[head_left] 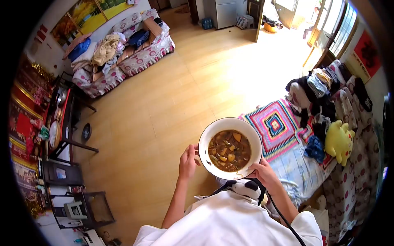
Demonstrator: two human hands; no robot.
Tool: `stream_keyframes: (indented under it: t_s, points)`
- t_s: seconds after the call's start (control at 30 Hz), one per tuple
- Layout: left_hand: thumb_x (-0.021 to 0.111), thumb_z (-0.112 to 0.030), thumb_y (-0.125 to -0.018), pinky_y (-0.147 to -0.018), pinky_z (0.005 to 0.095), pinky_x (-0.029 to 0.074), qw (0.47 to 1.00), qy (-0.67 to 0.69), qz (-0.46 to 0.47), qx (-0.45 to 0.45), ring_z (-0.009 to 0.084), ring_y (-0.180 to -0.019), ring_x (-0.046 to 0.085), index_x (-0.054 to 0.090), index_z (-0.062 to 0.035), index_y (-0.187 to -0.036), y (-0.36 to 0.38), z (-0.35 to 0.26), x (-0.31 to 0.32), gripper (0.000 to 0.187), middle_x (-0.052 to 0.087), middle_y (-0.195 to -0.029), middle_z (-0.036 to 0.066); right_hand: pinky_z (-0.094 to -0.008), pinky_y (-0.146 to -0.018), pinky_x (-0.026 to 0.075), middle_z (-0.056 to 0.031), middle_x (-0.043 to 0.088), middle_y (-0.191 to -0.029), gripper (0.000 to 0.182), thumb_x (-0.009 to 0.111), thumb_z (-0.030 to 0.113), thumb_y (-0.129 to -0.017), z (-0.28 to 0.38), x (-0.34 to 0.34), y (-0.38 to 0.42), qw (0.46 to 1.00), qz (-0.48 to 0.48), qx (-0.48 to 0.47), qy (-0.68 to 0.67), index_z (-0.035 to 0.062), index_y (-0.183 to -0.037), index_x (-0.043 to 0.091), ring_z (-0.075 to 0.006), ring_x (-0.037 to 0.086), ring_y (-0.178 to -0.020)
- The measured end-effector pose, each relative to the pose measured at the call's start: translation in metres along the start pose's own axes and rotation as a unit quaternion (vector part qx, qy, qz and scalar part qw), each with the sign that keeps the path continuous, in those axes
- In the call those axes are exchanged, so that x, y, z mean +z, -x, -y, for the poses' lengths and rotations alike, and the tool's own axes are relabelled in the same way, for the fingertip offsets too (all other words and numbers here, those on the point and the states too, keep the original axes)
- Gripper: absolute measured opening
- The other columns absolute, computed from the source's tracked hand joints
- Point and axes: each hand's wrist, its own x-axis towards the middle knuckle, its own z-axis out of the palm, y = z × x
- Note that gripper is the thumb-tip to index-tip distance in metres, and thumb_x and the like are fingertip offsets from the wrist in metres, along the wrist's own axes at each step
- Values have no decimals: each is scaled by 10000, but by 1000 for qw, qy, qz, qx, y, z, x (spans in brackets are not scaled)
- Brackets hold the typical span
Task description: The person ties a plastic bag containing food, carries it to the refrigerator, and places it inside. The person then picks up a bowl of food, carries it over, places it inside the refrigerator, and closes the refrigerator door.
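A white bowl (255, 149) with a thin dark rim is held in front of my body, above the floor. Brown stew (230, 151) with chunks that look like potato fills its lower part. My left hand (189, 162) grips the bowl's left side, with some fingers hidden behind the rim. At the lower right edge, my right hand (264, 174) has its thumb over the rim and its other fingers underneath, mostly out of sight. The bowl looks nearly level.
To the right, a sofa (342, 192) holds a crocheted blanket (274, 126), clothes and a yellow plush toy (340, 142). A dark table (65, 135) stands at left. Another sofa (139, 61) piled with clothes is at the back left. A dark cable (283, 215) hangs beside my right arm.
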Motion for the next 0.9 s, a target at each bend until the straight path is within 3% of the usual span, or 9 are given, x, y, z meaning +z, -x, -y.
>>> stream_keyframes:
  t_s: [0.13,0.23,0.33,0.5,0.63,0.73,0.87,0.9]
  points:
    - [324,-446,-1040,-555,239,491,999,0,-21,-34,104,-817,618,598,-10,-1156,-135,-25,-3,528,661,-1055,62,-372,-748,600,-109,624,-1077,536,533,-45,-832,84,35,-112,1000,2,-3,13,70,-1337,397,-223,678,-878]
    - [322,-446,-1040,-556,233,491,1000,9,-11,-15,102,-823,615,594,-15,-1161,-238,-55,-7,524,658,-1068,62,-381,-755,602,-102,623,-1061,547,542,-20,-829,151,65,-186,999,-2,-15,38,99,-1344,399,-223,676,-888]
    - [323,-446,-1040,-554,230,491,1000,24,5,13,96,-833,611,599,-19,-1154,-333,-83,-8,521,655,-1073,63,-377,-738,611,-106,625,-1049,521,542,-22,-822,204,82,-262,999,-5,-19,30,67,-1320,418,-226,682,-873]
    - [334,-416,-1048,-555,202,462,999,38,-8,33,72,-707,590,603,-21,-1146,-506,-107,-2,487,663,-961,58,-403,-747,612,-135,629,-1056,438,544,1,-836,284,103,-410,999,-27,-16,30,15,-1264,454,-253,685,-887]
    - [352,-400,-1048,-561,213,462,999,45,21,-1,59,-686,576,599,-40,-1144,-646,-111,-1,447,649,-902,56,-434,-751,612,-151,630,-1056,430,520,-11,-844,351,121,-509,999,-46,-19,22,7,-1268,452,-293,686,-915]
    - [366,-383,-1044,-565,248,467,1000,12,9,13,98,-652,577,593,-37,-1115,-751,-129,1,420,649,-913,67,-436,-747,615,-150,639,-1071,460,509,-33,-836,409,145,-592,997,-63,-43,3,16,-1287,429,-286,694,-893]
    - [370,-418,-1039,-597,272,469,998,5,19,52,126,-750,579,594,-28,-1107,-882,-162,8,455,643,-931,73,-433,-716,628,-167,639,-1045,422,507,-41,-825,490,167,-692,997,-59,-43,-2,-8,-1240,436,-304,698,-871]
    - [367,-416,-1041,-661,288,478,1000,7,24,1,138,-760,560,592,-26,-1108,-912,-171,9,455,631,-908,75,-435,-710,629,-167,639,-1042,427,506,-40,-823,509,170,-723,997,-60,-47,-4,-9,-1243,434,-306,698,-868]
